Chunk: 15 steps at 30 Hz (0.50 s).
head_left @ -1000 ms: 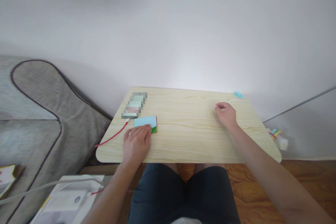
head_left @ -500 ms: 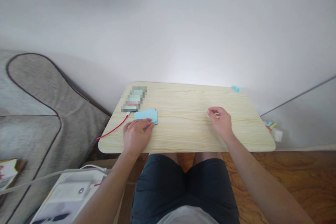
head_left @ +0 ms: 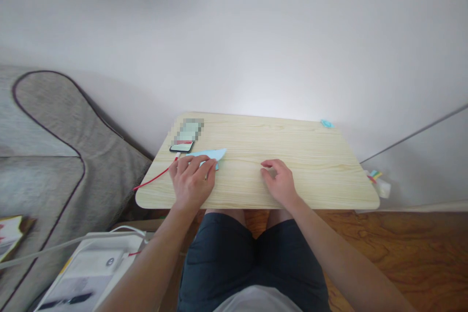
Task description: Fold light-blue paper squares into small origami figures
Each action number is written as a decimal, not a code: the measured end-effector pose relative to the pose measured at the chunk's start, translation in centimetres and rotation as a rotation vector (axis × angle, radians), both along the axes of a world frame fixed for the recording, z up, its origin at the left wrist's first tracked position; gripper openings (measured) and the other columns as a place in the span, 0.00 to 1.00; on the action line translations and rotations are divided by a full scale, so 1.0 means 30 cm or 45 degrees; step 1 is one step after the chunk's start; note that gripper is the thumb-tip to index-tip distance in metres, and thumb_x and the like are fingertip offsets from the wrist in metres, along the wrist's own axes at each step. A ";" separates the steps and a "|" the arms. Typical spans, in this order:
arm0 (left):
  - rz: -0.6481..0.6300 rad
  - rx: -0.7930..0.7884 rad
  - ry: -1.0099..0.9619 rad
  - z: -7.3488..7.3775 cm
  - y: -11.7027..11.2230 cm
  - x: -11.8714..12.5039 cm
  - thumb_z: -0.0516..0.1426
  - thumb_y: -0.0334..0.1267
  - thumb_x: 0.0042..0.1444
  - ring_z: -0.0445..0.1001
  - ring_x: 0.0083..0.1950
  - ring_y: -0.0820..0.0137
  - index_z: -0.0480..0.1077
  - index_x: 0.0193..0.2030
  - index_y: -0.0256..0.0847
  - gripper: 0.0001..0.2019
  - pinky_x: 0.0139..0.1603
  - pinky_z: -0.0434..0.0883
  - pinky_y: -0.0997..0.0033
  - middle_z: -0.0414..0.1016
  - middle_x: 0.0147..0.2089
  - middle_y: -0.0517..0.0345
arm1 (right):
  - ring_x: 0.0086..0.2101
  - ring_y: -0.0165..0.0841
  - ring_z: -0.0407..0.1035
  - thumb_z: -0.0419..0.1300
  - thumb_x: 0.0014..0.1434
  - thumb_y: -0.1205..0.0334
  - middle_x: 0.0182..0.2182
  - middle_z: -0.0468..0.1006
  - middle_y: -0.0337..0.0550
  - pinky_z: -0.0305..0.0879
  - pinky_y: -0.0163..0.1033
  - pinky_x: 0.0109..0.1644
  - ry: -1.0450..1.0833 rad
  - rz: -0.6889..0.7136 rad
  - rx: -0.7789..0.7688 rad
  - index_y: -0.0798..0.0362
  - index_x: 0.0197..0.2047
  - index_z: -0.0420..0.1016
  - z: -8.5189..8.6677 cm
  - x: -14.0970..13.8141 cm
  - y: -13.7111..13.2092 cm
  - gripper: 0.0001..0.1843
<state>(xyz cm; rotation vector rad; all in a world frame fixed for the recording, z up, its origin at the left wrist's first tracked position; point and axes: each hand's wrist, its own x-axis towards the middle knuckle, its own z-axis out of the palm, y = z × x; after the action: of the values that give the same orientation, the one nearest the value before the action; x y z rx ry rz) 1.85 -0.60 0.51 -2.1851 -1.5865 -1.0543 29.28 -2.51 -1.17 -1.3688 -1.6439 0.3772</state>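
My left hand (head_left: 193, 178) is over a light-blue sheet of paper (head_left: 219, 153) on the left half of the table. Its thumb and index finger pinch the sheet, whose right end curls up off the tabletop. Beneath that end another bit of blue (head_left: 217, 166) shows, perhaps a second sheet; my fingers hide most of it. Right of the middle, my right hand (head_left: 281, 181) hovers low over the wood with fingers curved, thumb and index finger apart and nothing visible between them.
On the wood-grain table (head_left: 237, 187), a phone (head_left: 183, 146) with a red cable (head_left: 151, 183) lies behind my left hand. A small turquoise item (head_left: 326, 123) sits at the far right corner. A grey sofa (head_left: 106, 161) stands left; a white box (head_left: 91, 263) is below it.
My right hand has moved left toward the paper, and its thumb and index finger have parted. The blue sheet's right end, flat before, now curls up in my left hand's pinch.
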 end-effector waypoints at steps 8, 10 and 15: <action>-0.419 -0.141 0.097 -0.022 -0.135 0.214 0.58 0.36 0.63 0.74 0.51 0.60 0.78 0.46 0.52 0.09 0.57 0.61 0.51 0.82 0.47 0.57 | 0.42 0.43 0.71 0.59 0.61 0.66 0.37 0.76 0.43 0.71 0.51 0.51 -0.105 0.119 -0.006 0.40 0.53 0.76 0.003 -0.023 -0.110 0.19; -0.504 -0.214 0.125 -0.032 -0.167 0.261 0.56 0.36 0.64 0.74 0.50 0.60 0.77 0.45 0.50 0.08 0.57 0.61 0.51 0.81 0.44 0.55 | 0.41 0.43 0.71 0.59 0.61 0.67 0.36 0.76 0.44 0.70 0.52 0.49 -0.163 0.102 -0.028 0.40 0.50 0.78 -0.015 0.006 -0.144 0.17; -0.670 -0.385 0.155 -0.046 -0.194 0.328 0.54 0.36 0.66 0.73 0.46 0.62 0.77 0.44 0.47 0.09 0.53 0.63 0.55 0.80 0.39 0.54 | 0.42 0.43 0.70 0.60 0.61 0.69 0.36 0.77 0.44 0.68 0.52 0.48 -0.257 0.145 -0.055 0.43 0.43 0.80 -0.042 0.074 -0.181 0.12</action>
<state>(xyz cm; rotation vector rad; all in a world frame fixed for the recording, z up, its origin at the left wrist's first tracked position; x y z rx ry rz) 11.70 -6.43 -0.86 -2.9118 -1.2076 -0.8133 31.50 -7.93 -2.43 -1.3856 -1.8949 0.3516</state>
